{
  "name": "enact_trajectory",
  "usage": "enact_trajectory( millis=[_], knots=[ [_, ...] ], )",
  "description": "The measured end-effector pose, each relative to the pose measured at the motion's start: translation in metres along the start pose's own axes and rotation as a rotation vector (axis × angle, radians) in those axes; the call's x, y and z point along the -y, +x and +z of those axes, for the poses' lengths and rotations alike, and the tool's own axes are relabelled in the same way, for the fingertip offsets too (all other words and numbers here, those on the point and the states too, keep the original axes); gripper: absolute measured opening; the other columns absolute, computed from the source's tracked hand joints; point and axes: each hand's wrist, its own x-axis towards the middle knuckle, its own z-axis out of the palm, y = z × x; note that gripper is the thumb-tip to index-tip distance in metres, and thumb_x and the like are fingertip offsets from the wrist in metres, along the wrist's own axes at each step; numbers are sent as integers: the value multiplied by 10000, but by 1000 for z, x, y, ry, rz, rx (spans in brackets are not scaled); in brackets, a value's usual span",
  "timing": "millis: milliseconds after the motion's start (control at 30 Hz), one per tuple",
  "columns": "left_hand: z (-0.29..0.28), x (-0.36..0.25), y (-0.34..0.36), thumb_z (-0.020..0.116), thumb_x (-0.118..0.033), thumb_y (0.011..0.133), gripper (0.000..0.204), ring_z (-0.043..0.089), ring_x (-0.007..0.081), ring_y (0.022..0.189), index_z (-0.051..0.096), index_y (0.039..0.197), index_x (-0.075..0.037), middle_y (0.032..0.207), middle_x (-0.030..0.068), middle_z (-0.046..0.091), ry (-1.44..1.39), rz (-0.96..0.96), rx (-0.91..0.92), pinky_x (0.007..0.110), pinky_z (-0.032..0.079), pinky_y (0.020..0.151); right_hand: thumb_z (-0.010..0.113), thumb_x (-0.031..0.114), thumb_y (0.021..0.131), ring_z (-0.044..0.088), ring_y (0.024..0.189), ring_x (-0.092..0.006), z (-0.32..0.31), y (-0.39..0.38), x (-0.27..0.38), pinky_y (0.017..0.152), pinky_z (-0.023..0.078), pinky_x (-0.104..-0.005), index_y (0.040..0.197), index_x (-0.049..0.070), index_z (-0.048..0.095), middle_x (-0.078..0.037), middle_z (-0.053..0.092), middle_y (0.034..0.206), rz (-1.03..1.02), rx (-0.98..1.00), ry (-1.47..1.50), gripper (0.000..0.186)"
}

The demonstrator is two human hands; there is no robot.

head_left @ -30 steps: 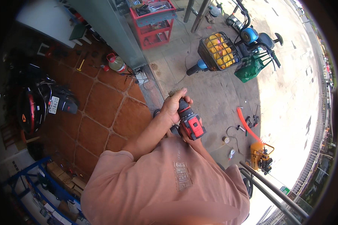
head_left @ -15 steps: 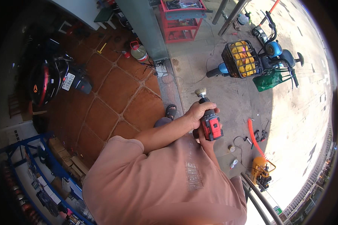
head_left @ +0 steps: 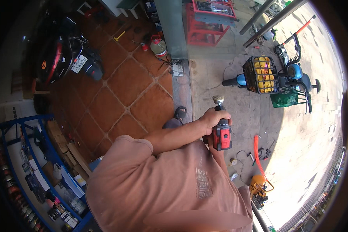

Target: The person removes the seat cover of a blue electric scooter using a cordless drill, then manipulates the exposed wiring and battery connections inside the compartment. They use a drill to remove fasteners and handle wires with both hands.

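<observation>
A red and black cordless drill point(head_left: 222, 137) is held in front of my body, its nose pointing away from me. A round wire cup brush point(head_left: 218, 99) is fitted at its tip. My left hand point(head_left: 213, 119) wraps around the front of the drill near the chuck, just behind the brush. My right hand point(head_left: 210, 141) is closed around the drill's handle below the body. Much of that hand is hidden by the drill and my left wrist.
An electric scooter point(head_left: 294, 77) with a filled front basket point(head_left: 260, 75) stands ahead on the right. A red tool cart point(head_left: 205, 25) is ahead. A yellow air compressor point(head_left: 258, 185) with a coiled orange hose point(head_left: 256, 154) sits at right. Blue shelving point(head_left: 27, 127) stands at left.
The surroundings have shifted right and down in the picture as the view turned. Both hands keep their hold on the drill, which now sits slightly farther right and more upright in the picture.
</observation>
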Motion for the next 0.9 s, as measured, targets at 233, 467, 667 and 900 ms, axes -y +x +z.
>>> enact_trajectory(
  millis=[233,467,667,900],
  knots=[
    [-7,-16,-11,651,-141,782,157,624,222,582,630,739,8,719,123,645,-29,38,-39,405,566,581,735,147,745,560,880,-272,14,13,1,731,428,-395,1020,74,591,-99,582,958,-149,-3,-138,318],
    [-29,-26,-11,699,-112,793,124,660,214,710,625,815,-16,806,118,664,61,35,-82,373,568,669,796,155,737,619,847,-251,7,33,44,723,490,-355,1149,46,540,-120,618,988,-42,-102,6,497],
    [-44,-32,-16,720,-118,804,131,666,196,765,615,829,-44,833,109,668,-29,82,-56,350,570,690,813,146,756,643,986,-237,14,46,62,829,513,-366,1284,19,468,-156,637,1126,51,-136,125,644],
    [-60,-36,-36,701,-173,811,164,654,186,664,636,816,-23,781,101,670,-144,164,-120,341,565,652,857,214,705,641,1016,-237,29,50,62,897,507,-357,1298,33,485,-133,646,1148,-66,-113,-112,723]
  ],
)
